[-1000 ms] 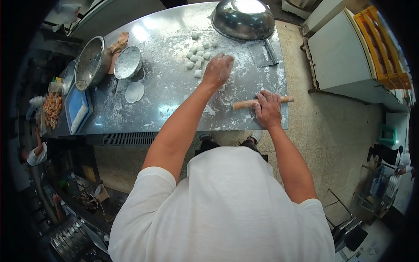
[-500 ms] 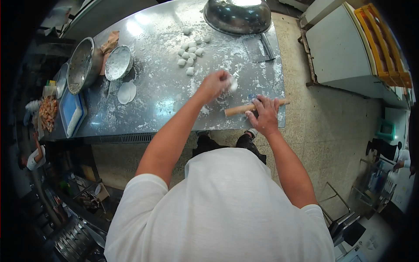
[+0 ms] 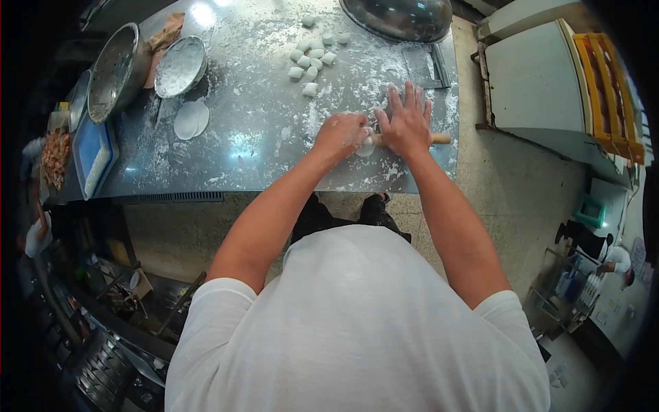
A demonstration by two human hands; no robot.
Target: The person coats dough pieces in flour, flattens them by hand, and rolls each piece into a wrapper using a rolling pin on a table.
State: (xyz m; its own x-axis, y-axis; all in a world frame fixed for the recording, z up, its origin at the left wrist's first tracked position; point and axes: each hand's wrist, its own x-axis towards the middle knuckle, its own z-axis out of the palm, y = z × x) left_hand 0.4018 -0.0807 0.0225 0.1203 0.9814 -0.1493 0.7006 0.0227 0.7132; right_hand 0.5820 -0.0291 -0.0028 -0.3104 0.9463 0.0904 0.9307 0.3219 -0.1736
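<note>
My left hand [image 3: 341, 136] is closed on the edge of a small round piece of dough [image 3: 366, 147]. My right hand [image 3: 408, 122] lies flat with its fingers stretched out on a wooden rolling pin [image 3: 439, 139], whose left end rests over the dough. Beyond my left hand, several white dough pieces [image 3: 314, 63] sit in a cluster on the floured metal table [image 3: 254, 123]. Two thin round wrappers [image 3: 190, 120] overlap farther left. A flour-covered bowl [image 3: 180, 66] stands behind them.
A large metal bowl [image 3: 118, 72] and a blue tray [image 3: 93, 154] are at the left, near orange-brown food [image 3: 55, 159]. A big dark metal dome [image 3: 405, 15] and a flat-bladed scraper [image 3: 437, 65] lie at the back right. Other people [image 3: 614, 259] are at both sides.
My left hand has brought a dough piece to the rolling pin. My right hand has flattened over the pin, fingers stretched forward. The camera view has shifted.
</note>
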